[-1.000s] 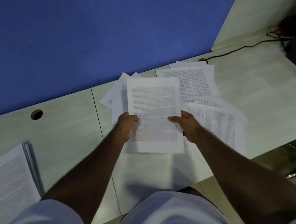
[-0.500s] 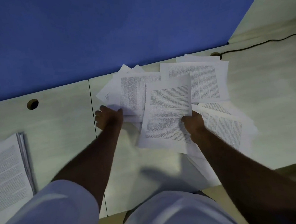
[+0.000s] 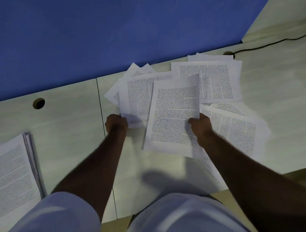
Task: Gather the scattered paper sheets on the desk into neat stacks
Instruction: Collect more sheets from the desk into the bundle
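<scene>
My right hand (image 3: pixel 200 125) grips a printed sheet (image 3: pixel 174 113) by its lower right edge, lifted and tilted above the pale desk (image 3: pixel 71 127). My left hand (image 3: pixel 116 124) is closed on the lower left corner of another printed sheet (image 3: pixel 137 98) lying just behind it. More scattered sheets lie around them: one at the back right (image 3: pixel 214 80), others under my right forearm (image 3: pixel 239 131), and a few corners poke out at the back (image 3: pixel 134 69). A gathered stack of sheets (image 3: pixel 10 174) rests at the desk's left.
A blue partition (image 3: pixel 103 31) stands along the desk's far edge. Two round cable holes (image 3: pixel 39 103) (image 3: pixel 228 53) are in the desk, and a black cable (image 3: pixel 272 43) runs off to the right. The desk's front edge is near my body.
My left hand let go of the sheet both hands held, moved left and closed on another sheet's corner. My right hand keeps the first sheet, now tilted and shifted to the right.
</scene>
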